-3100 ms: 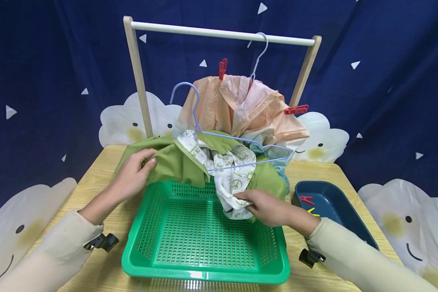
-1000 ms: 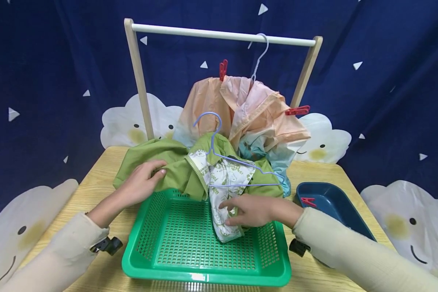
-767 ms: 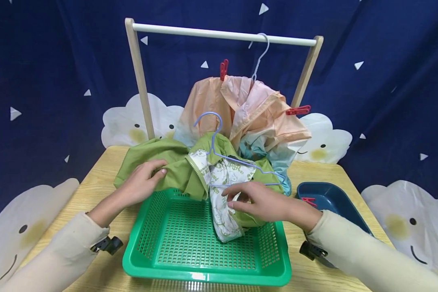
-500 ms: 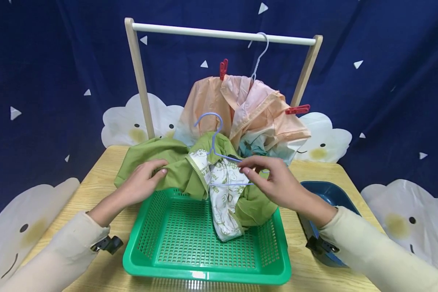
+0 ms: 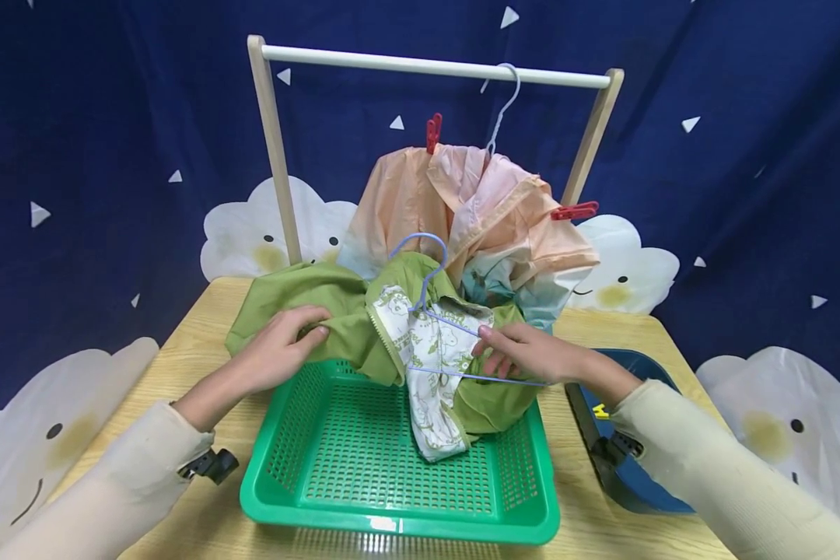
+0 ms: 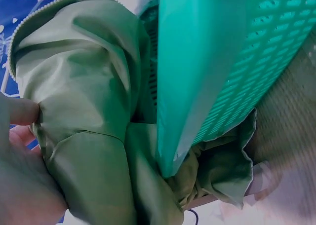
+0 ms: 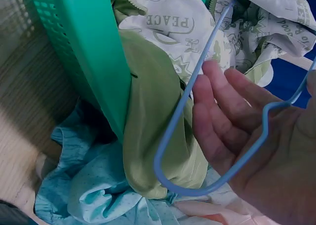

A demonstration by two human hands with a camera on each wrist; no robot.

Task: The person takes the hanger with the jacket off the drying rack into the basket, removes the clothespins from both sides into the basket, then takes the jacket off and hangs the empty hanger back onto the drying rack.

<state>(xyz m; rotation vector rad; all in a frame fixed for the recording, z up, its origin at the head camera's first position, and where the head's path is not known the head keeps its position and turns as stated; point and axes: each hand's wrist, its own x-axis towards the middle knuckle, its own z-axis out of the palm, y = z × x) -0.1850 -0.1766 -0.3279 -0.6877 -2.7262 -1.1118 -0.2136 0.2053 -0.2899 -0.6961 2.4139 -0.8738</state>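
Note:
A green jacket with white printed lining lies across the back of a green plastic basket. My left hand pinches the jacket's left part; in the left wrist view thumb and fingers hold the green cloth. A lilac-blue clothes hanger lies partly inside the jacket's neck, its hook upward and its right end outside the cloth. My right hand holds that right end, thumb on the upper bar; in the right wrist view its fingers reach through the hanger frame.
Behind stands a rack with a white rail. A peach garment hangs there on another hanger, with red clothes pegs clipped on. At right, a dark blue tray holds a yellow peg, partly under my right forearm.
My right hand has let go of the white lining, moved up and taken hold of the hanger. The hanger's hook has shifted down and right. My left hand stays on the jacket.

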